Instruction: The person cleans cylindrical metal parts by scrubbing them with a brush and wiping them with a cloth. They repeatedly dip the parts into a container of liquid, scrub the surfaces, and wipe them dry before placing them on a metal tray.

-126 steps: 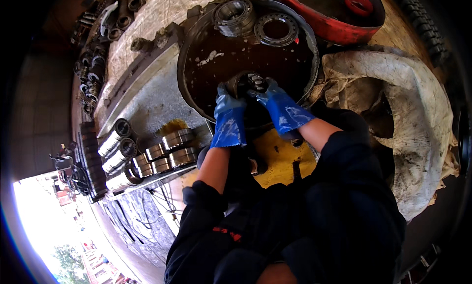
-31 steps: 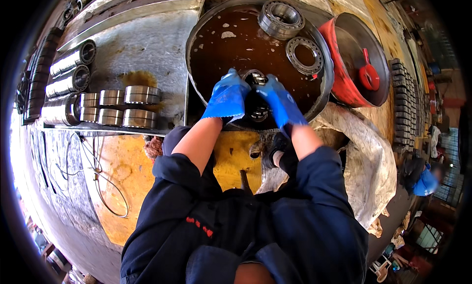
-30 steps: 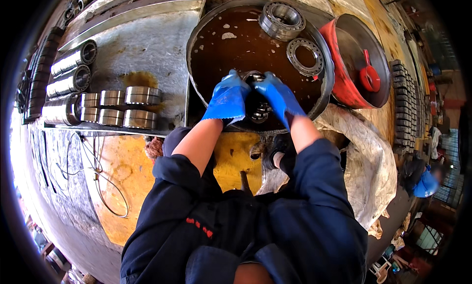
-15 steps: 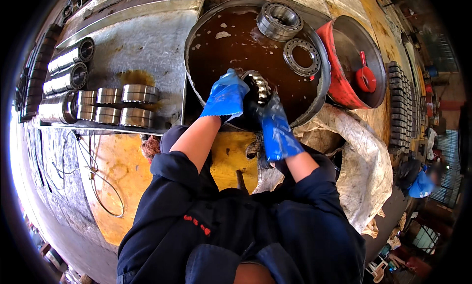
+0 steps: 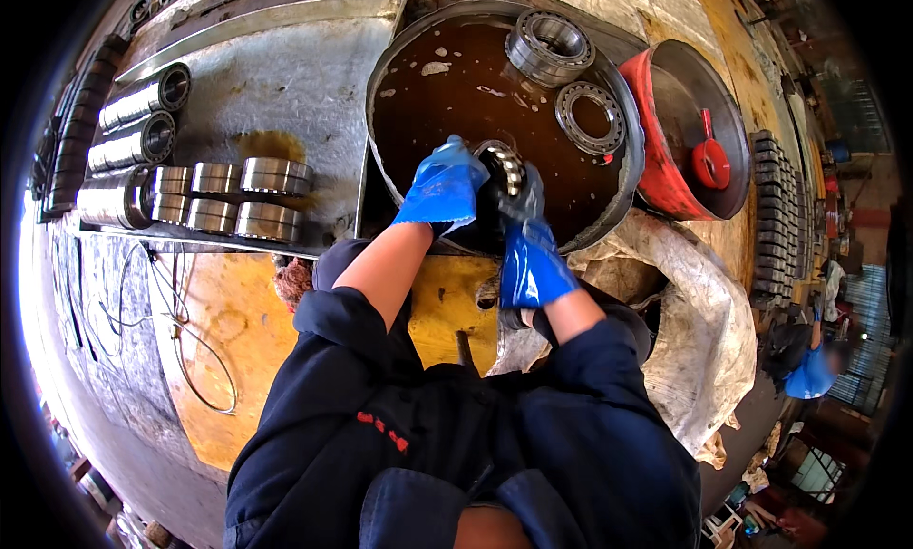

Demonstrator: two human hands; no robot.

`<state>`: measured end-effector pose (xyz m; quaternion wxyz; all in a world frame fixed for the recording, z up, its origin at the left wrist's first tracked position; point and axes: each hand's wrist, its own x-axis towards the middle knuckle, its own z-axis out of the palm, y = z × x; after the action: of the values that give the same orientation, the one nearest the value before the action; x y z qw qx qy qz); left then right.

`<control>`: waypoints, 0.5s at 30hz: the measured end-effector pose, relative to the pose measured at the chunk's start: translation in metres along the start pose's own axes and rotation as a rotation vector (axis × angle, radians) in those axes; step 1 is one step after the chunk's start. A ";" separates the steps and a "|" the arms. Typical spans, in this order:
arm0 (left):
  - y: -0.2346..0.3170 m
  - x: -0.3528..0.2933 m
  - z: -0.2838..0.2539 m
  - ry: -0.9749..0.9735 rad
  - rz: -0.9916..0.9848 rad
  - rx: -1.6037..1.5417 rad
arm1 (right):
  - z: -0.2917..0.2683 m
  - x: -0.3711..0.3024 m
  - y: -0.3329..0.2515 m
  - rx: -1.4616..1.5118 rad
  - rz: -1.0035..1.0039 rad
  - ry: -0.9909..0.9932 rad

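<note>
A steel roller bearing (image 5: 504,167) is held tilted over the near part of a round basin (image 5: 373,135) of brown liquid. My left hand (image 5: 443,183), in a blue rubber glove, grips its left side. At its right edge, my gloved right hand (image 5: 529,240) has fingers blurred and darkened by grease; whether they grip or rub the bearing I cannot tell. Farther back in the basin a thick bearing (image 5: 550,47) stands partly out of the liquid. A flatter bearing ring (image 5: 590,116) lies at the basin's right side.
On the metal tray (image 5: 285,74) to the left stand several bearings (image 5: 276,175) in stacks and rows. Right of the basin is a red drum (image 5: 656,140) holding a red ladle-like tool (image 5: 709,159). A dirty cloth sack (image 5: 709,302) lies below it. Another person (image 5: 808,368) is far right.
The bearing has turned a little between my hands. My right hand has shifted slightly along its edge. The whole view has moved a bit, with the basin sitting slightly farther right.
</note>
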<state>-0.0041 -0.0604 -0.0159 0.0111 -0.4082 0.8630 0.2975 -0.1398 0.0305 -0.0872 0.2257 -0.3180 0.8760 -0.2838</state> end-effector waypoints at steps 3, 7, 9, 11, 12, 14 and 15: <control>-0.032 0.024 0.039 -0.005 0.079 0.187 | -0.001 -0.003 0.008 -0.142 -0.070 0.043; -0.005 0.012 0.015 -0.066 0.103 0.175 | -0.019 0.002 0.017 -0.094 -0.117 -0.046; -0.010 0.020 0.024 0.062 -0.238 -0.230 | -0.043 0.022 -0.030 0.301 -0.148 -0.355; -0.003 0.017 0.016 0.035 -0.261 -0.246 | -0.045 0.042 -0.044 0.294 -0.088 -0.603; 0.000 0.016 0.011 0.020 -0.272 -0.254 | -0.045 0.047 -0.045 0.290 -0.068 -0.652; 0.004 0.004 -0.001 0.019 -0.136 -0.152 | -0.036 0.054 -0.030 0.473 -0.064 -0.783; 0.006 0.001 -0.004 0.016 -0.062 -0.105 | -0.023 0.053 -0.012 0.293 -0.078 -0.574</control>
<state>-0.0082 -0.0600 -0.0100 -0.0079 -0.4370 0.8333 0.3385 -0.1846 -0.0053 -0.0740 0.4960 -0.3826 0.7134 -0.3141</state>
